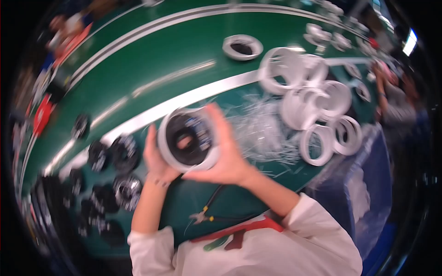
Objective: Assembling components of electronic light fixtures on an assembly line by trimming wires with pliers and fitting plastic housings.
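A white plastic ring housing (165,154) is held up in front of me, tilted so that its inside shows. A black round insert (177,128) with a central hole sits in it, and skin shows through that hole. My right hand (228,154) is closed around the housing's right side, thumb along the lower rim. My left hand (159,158) supports it from the left and behind; most of its fingers are hidden by the housing. Below them, cutting pliers (200,217) with black and yellow handles lie open-jawed on the green table (179,202).
Several black round parts (124,152) lie to the left. To the right are a heap of clear plastic strips (264,133), several loose white rings (317,145) and a blue plastic-lined bin (368,184). A white housing (242,47) rests on the green conveyor (184,41). People work beyond.
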Tool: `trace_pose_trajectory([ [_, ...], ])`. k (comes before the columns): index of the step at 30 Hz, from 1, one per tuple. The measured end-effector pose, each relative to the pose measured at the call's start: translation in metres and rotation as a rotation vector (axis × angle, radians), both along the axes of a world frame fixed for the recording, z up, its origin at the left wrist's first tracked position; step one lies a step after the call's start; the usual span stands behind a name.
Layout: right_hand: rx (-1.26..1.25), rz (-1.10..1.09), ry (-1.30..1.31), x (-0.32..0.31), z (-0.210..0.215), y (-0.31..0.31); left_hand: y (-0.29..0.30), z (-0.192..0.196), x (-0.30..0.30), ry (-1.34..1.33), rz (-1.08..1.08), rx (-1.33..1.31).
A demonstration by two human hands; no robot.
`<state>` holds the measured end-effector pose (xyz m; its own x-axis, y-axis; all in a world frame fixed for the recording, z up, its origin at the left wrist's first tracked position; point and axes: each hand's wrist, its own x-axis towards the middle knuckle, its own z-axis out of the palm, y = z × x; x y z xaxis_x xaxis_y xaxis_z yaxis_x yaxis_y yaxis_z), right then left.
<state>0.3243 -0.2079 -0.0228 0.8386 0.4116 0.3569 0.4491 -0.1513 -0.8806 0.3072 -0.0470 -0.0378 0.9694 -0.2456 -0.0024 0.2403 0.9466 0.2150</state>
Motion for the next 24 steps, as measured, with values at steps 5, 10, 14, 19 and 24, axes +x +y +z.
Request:
trace_pose_trajectory([
  [5,0.154,0.09,0.093,0.0,-0.005,0.014,0.011,0.005,-0.019,0.051,0.225,0.454],
  [10,0.092,-0.006,-0.211,-0.011,0.005,0.005,0.002,-0.006,-0.02,-0.305,0.19,0.506],
  [14,0.137,0.017,-0.303,-0.012,-0.005,0.003,-0.034,0.025,-0.028,0.403,0.512,0.537],
  [19,0.176,0.123,-0.292,-0.008,0.004,0.002,-0.037,0.039,-0.014,0.273,0.472,0.498],
  [24,-0.079,0.197,-0.345,0.003,0.025,-0.024,-0.012,0.023,-0.016,-0.22,0.089,0.165],
])
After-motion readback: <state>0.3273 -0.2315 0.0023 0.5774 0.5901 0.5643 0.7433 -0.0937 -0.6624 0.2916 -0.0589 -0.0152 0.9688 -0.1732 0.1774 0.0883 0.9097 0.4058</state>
